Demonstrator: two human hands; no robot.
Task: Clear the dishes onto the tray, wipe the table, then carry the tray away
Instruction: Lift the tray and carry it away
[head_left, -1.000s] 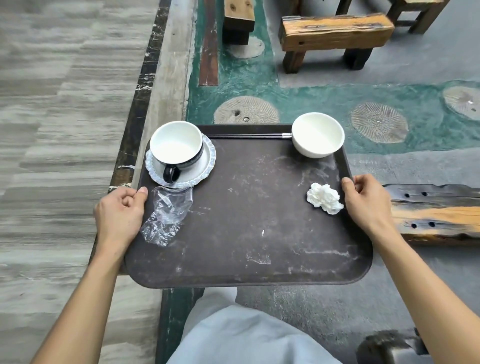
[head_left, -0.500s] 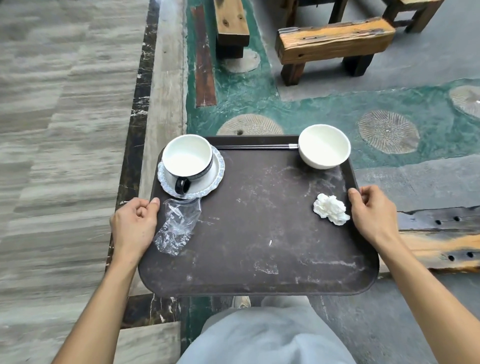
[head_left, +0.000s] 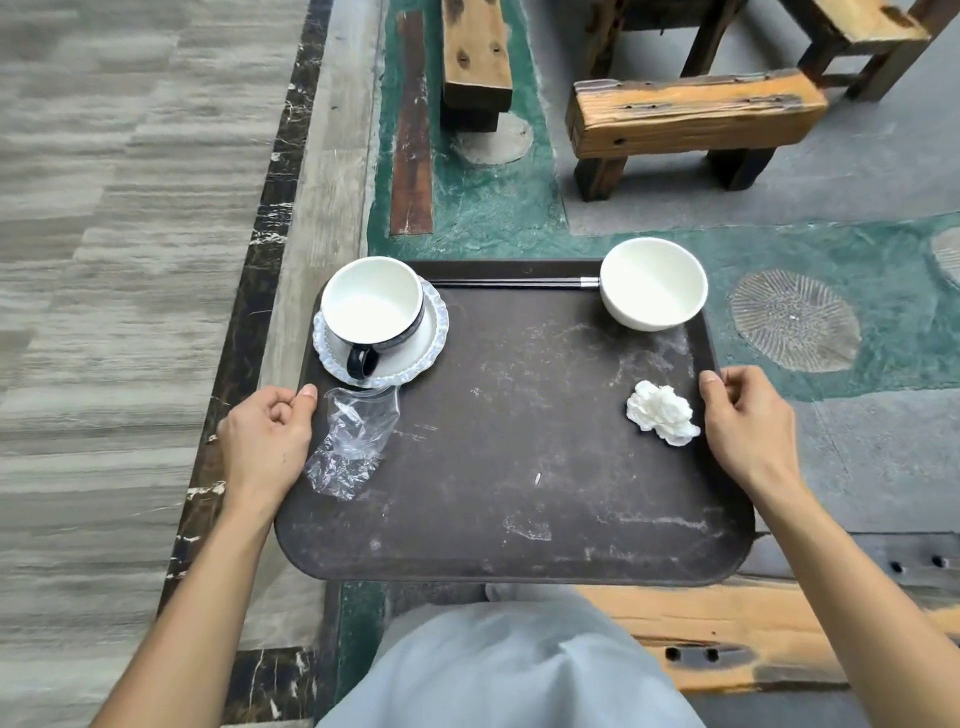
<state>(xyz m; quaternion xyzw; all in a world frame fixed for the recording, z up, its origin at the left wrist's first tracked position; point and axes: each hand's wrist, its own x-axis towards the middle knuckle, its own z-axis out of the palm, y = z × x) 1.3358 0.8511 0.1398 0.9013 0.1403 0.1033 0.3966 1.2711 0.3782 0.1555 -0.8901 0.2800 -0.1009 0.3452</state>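
Observation:
I hold a dark brown tray (head_left: 519, 467) level in the air above the floor. My left hand (head_left: 265, 441) grips its left edge and my right hand (head_left: 748, 426) grips its right edge. On the tray's far left a white cup with a dark handle (head_left: 371, 312) stands on a scalloped saucer (head_left: 434, 332). A white bowl (head_left: 653, 283) sits at the far right corner. Dark chopsticks (head_left: 514, 283) lie along the far rim. A crumpled white tissue (head_left: 661, 413) lies near my right hand, and a clear plastic wrapper (head_left: 350, 441) lies by my left.
Wooden benches (head_left: 691, 117) (head_left: 475, 47) stand ahead on a grey and green floor with round stone insets (head_left: 795, 319). Another wooden bench (head_left: 779, 623) lies under the tray at lower right. Pale striped flooring (head_left: 104, 260) lies beyond a dark marble border (head_left: 249, 322) on the left.
The tray, held in both hands, has moved forward over the floor; the benches ahead look nearer and the bench at the right has slid under the tray. Nothing on the tray has shifted.

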